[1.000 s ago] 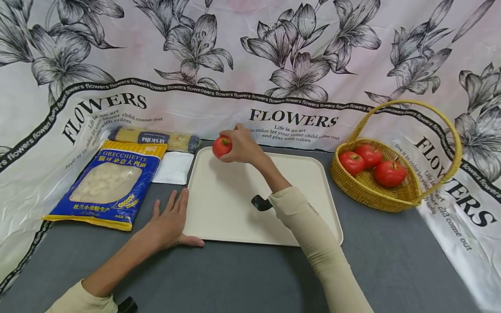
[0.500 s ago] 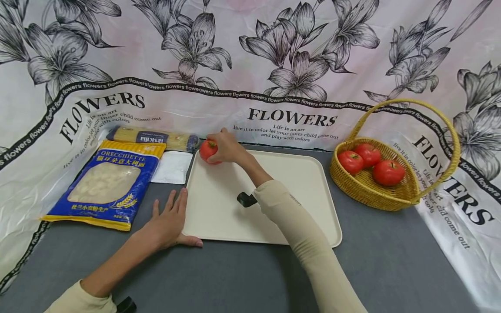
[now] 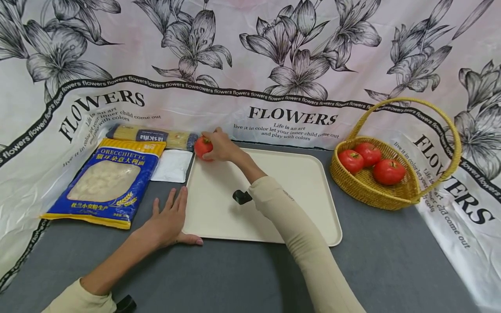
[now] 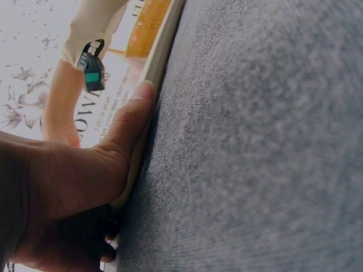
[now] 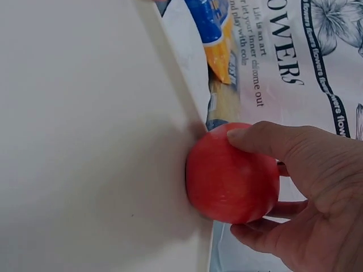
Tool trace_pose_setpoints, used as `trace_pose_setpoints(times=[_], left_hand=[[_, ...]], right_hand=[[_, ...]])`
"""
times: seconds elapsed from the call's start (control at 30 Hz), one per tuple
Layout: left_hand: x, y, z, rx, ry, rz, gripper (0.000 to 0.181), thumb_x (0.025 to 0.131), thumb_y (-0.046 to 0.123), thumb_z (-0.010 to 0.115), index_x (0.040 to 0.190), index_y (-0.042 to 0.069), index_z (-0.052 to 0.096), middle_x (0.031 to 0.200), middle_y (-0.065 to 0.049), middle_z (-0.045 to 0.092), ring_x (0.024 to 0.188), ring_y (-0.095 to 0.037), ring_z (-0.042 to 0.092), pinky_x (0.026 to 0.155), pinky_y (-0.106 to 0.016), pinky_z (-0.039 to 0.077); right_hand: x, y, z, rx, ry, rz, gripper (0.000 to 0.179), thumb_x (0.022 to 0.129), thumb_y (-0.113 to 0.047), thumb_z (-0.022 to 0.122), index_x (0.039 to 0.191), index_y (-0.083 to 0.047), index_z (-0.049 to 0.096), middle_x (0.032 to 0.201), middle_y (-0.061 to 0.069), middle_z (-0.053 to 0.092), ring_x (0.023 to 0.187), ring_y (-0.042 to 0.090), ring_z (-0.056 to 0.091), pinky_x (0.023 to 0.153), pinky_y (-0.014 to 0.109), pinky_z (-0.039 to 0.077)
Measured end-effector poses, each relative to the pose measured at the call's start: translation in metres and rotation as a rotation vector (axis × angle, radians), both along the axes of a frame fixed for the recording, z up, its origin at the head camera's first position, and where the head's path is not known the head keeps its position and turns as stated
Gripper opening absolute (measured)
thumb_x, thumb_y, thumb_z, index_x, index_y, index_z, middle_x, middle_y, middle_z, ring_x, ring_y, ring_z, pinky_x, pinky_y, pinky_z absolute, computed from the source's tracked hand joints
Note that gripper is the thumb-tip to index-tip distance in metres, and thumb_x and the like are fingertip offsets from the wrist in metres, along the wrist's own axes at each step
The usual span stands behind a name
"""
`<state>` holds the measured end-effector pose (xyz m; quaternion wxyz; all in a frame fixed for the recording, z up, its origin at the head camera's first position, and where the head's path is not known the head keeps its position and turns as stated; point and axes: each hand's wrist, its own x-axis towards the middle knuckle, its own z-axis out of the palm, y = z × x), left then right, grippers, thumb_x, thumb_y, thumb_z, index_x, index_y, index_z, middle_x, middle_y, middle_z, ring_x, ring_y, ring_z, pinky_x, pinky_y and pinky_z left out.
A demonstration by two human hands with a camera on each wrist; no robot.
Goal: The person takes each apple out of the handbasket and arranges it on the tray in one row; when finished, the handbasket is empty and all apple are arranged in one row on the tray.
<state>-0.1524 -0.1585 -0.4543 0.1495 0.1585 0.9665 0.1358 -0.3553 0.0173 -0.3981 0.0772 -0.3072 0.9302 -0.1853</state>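
A red tomato is at the far left corner of the cream tray. My right hand grips it from the right side. In the right wrist view the thumb lies over the tomato and the other fingers curl beneath it, close over the tray's surface. My left hand rests at the tray's near left corner with its fingers spread and straight. The left wrist view has the thumb lying along the tray's front edge.
Left of the tray lie a blue and yellow orecchiette bag, a white packet and a long spaghetti pack. A yellow wicker basket holding several tomatoes stands on the right. Flower-printed sheeting rises behind.
My right hand has carried the tomato left and slightly down to the tray's far left corner, slowing in the last half second. The left hand has stayed in place.
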Motion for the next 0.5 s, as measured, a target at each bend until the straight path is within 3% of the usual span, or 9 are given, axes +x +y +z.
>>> trace_pose_setpoints(times=[0.5], left_hand=[[-0.0004,-0.0009,0.0002,0.006,-0.008,0.001,0.152,0.071,0.081,0.076,0.163,-0.009,-0.004,0.171,-0.035,0.014,0.158,-0.058,0.008,0.115,-0.087,0.008]], right_hand=[[0.0074,0.0043,0.0006,-0.045,-0.031,-0.085,0.092,0.094,-0.029,0.08,0.165,-0.005,0.028,0.156,0.025,0.041,0.138,0.037,0.048,0.116,0.049,0.048]])
